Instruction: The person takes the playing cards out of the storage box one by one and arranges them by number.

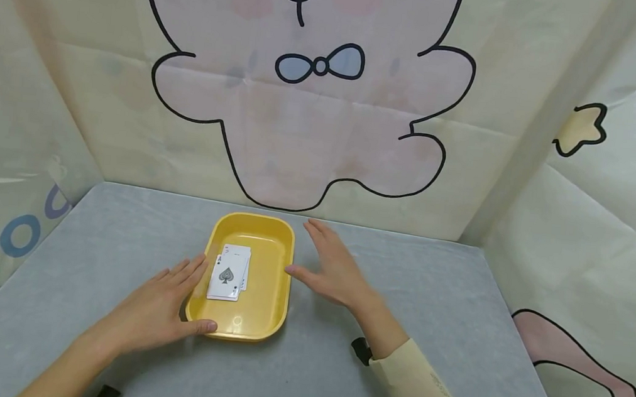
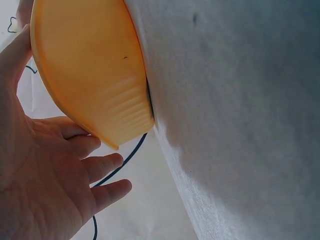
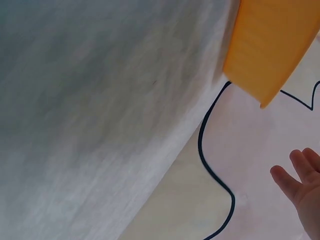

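A yellow tray [image 1: 262, 320] sits on the table in the head view. Inside it, left of its middle, lies a small stack of playing cards [image 1: 226, 277], an ace of spades on top and at least one card jutting out beneath. My left hand [image 1: 163, 308] touches the tray's left rim, its fingers extended and its thumb at the near left corner. In the left wrist view those fingers [image 2: 102, 167] spread along the tray's outer wall [image 2: 95, 65]. My right hand [image 1: 335, 266] is open on the other side, thumb at the right rim and fingers raised beside it.
A grey-blue cloth [image 1: 401, 281] covers the table. Behind it hangs a pale backdrop [image 1: 323, 136] with a cartoon animal. Printed side curtains [image 1: 594, 216] border the table at left and right. Dark wrist straps [image 1: 361, 350] show on both arms.
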Available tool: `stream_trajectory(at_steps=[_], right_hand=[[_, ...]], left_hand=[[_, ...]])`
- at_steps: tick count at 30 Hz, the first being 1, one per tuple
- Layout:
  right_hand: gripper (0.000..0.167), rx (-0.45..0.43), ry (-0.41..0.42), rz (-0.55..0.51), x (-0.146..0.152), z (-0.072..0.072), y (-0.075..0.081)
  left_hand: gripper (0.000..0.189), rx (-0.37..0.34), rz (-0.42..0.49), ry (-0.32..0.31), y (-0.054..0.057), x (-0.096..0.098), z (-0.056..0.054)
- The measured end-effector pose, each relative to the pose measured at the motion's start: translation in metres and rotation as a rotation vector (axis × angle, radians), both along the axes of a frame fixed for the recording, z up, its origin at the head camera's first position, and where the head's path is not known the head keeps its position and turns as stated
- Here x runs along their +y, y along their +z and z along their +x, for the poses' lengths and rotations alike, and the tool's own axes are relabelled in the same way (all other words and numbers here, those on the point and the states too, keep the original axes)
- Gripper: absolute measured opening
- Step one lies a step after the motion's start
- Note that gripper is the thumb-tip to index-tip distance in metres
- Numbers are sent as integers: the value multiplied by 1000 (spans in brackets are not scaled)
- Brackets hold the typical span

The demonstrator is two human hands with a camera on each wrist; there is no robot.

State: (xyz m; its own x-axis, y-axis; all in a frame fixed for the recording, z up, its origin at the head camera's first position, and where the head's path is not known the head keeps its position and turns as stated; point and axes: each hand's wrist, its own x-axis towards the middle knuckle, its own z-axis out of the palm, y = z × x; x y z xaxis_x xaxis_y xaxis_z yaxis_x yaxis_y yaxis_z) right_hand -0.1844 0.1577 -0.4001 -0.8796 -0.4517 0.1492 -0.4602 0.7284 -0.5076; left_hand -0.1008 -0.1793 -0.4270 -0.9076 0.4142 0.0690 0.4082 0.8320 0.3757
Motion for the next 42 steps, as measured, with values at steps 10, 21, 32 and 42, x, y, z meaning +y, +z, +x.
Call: stream_trajectory(at_steps=[10,21,32,42], right_hand=[[91,-117,9,-197,-46,-3,3],[84,-259,-31,-303,-92,-4,-15],[78,-342,-99,-350,-120,-12,-28],[72,-386,-139,-192,-136,-20,-40]], left_hand=[[115,-3,15,1,-1,-1,-1],[111,21,28,-11,-1,-2,1],[112,5,21,-15,-1,-1,-2],[113,1,24,-19,-1,-1,-1]])
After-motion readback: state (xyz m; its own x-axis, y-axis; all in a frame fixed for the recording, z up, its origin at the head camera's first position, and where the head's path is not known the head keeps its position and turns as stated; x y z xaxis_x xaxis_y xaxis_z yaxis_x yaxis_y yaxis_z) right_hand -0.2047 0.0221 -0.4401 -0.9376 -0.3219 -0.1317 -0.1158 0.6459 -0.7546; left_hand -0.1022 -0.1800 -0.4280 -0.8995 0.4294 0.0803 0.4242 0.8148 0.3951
